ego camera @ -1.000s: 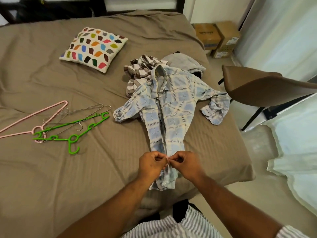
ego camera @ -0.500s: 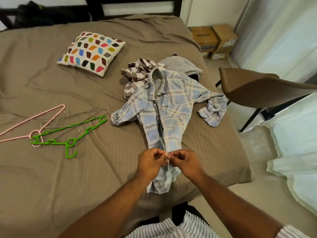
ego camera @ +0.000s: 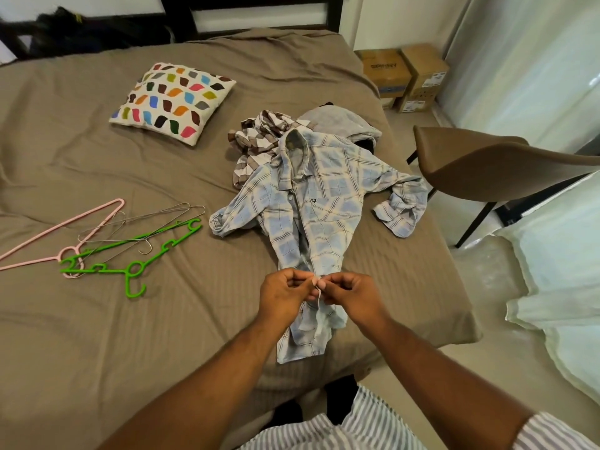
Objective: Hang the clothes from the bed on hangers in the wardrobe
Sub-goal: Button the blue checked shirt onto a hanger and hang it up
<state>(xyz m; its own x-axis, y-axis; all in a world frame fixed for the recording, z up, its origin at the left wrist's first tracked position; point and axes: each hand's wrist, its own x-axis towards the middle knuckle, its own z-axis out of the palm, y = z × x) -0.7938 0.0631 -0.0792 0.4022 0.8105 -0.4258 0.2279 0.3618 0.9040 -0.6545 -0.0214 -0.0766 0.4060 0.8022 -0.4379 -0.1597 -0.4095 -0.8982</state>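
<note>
Two hands meet low on the shirt (ego camera: 318,203), which lies face up on the near right part of the bed (ego camera: 130,336), collar far, hem spilling over the near edge. Left hand (ego camera: 282,295) and right hand (ego camera: 352,297) both pinch the front placket, fingertips clamped together on the cloth at what looks like a button; too small to tell if it's fastened.

By my read this is light, limp cotton. It'll sag and bunch wherever it's lifted, so the hem is a poor carrying grip. Better to hold it at the collar or shoulders, where a hanger slips in.

Well to the left lie the green hanger (ego camera: 129,282), pink hanger (ego camera: 65,224) and wire hangers (ego camera: 146,217). Check shirt (ego camera: 256,141) and grey top (ego camera: 337,120) are heaped at the collar. Wardrobe isn't in view.
</note>
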